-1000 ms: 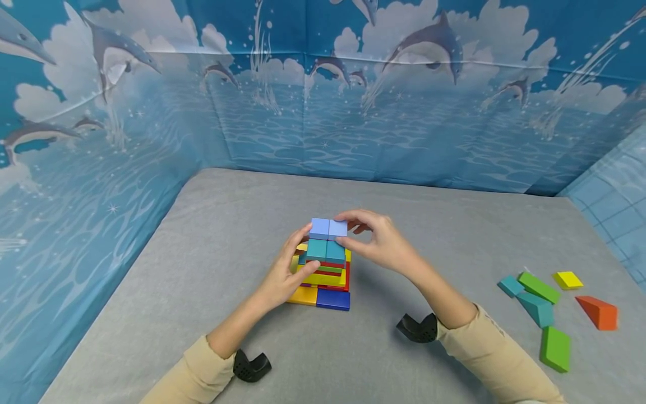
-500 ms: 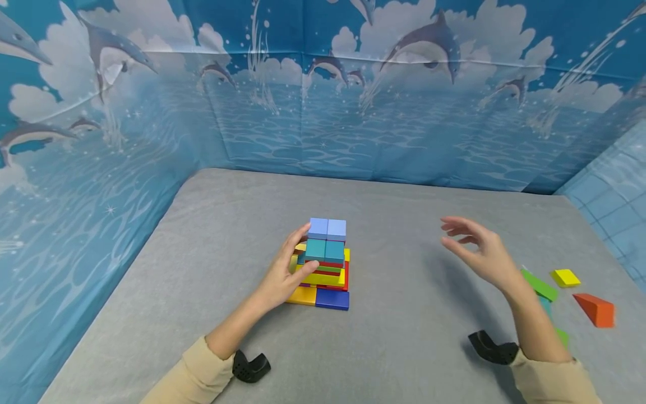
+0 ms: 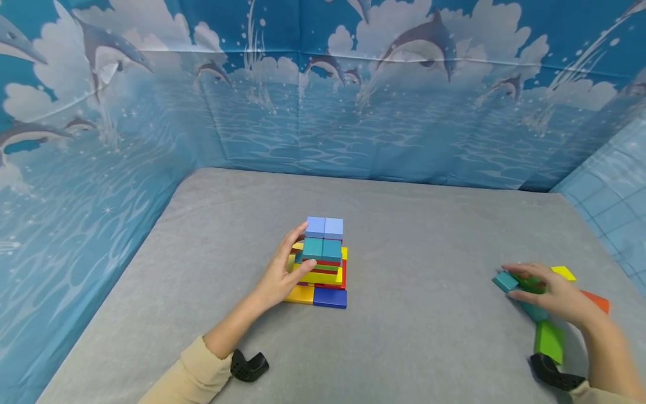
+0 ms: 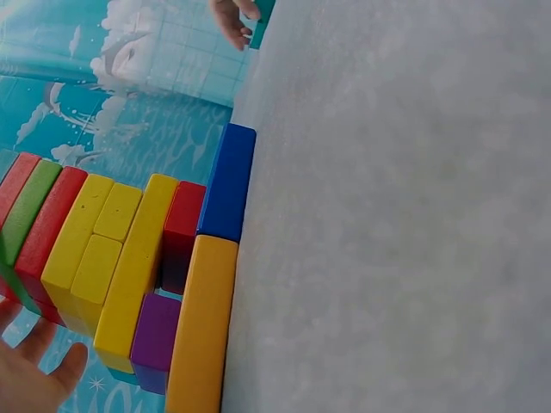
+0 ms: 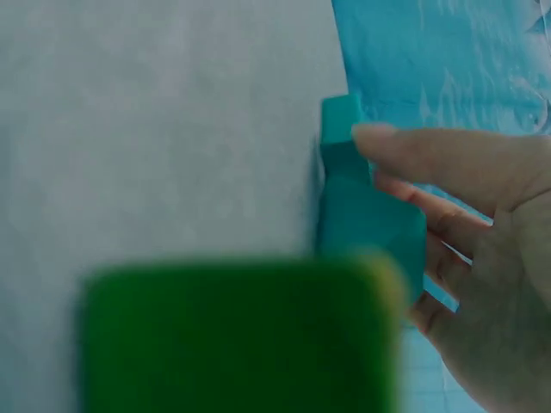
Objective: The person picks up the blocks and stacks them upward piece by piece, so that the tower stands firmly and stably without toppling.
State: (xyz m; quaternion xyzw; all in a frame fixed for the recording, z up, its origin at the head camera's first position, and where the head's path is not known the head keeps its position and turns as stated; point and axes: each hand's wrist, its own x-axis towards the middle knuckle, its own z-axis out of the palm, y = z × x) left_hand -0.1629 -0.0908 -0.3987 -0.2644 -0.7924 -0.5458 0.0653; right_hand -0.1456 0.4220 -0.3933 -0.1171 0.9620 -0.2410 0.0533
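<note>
A tower of coloured wooden blocks (image 3: 328, 276) stands in the middle of the table. Two light-blue blocks (image 3: 316, 225) lie side by side on top, above two teal ones (image 3: 313, 248). My left hand (image 3: 282, 275) is at the tower's left side, fingers and thumb spread around it; in the left wrist view its fingertips come close to the red and yellow blocks. On the right, my right hand (image 3: 560, 294) pinches a small teal block (image 3: 504, 281) between thumb and fingers. In the right wrist view the thumb touches that block (image 5: 340, 120), just beyond a larger teal wedge (image 5: 370, 228).
Beneath and beside the right hand lie a green block (image 3: 549, 342), another green one partly covered, a yellow block (image 3: 563, 272) and an orange wedge (image 3: 598, 301). A dolphin-print curtain (image 3: 323, 140) hangs along the back of the grey table (image 3: 414, 241).
My right hand has left the light-blue blocks atop the tower, travelled right to the loose blocks, and taken hold of the small teal one. The left hand has stayed by the tower.
</note>
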